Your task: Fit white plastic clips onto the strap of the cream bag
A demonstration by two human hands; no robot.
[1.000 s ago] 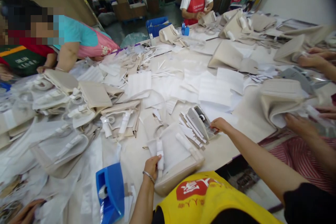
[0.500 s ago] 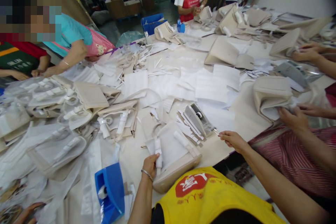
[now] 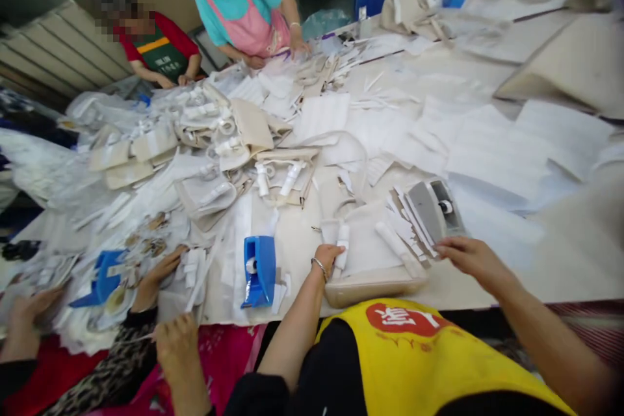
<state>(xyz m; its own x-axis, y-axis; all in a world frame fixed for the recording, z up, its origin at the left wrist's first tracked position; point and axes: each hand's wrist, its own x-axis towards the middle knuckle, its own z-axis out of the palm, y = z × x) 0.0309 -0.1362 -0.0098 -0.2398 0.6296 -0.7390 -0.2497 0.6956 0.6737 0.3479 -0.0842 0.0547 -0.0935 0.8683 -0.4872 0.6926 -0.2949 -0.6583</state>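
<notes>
At a crowded packing bench (image 3: 292, 240), my left hand (image 3: 327, 255) pins a cream bag (image 3: 373, 273) by its paper-wrapped handle (image 3: 341, 248), fingers clenched round the wrap, while my right hand (image 3: 465, 253) rests just right of the bag, at the near end of a grey tape dispenser (image 3: 431, 211). The right fingers are curled loosely and, as far as I can see, grasp nothing; whether a strip of tape sits between them I cannot tell. The bag lies flat in front of my yellow apron (image 3: 414, 351), its long axis running left to right along the bench edge, with a second wrapped handle (image 3: 394, 244) slanting up from its middle toward the dispenser. That puts the dispenser up and to the right of the bag, touching a fan of white paper strips (image 3: 402, 224), so the right hand is the nearer one to it and the left is committed to the bag. A blue tape dispenser (image 3: 260, 270) stands well left of my left wrist. Farther left, other people's hands (image 3: 160, 273) work among clear plastic bags and paper, and two co-workers in aprons lean in across the far side, past a heap of finished cream bags (image 3: 248, 127).
</notes>
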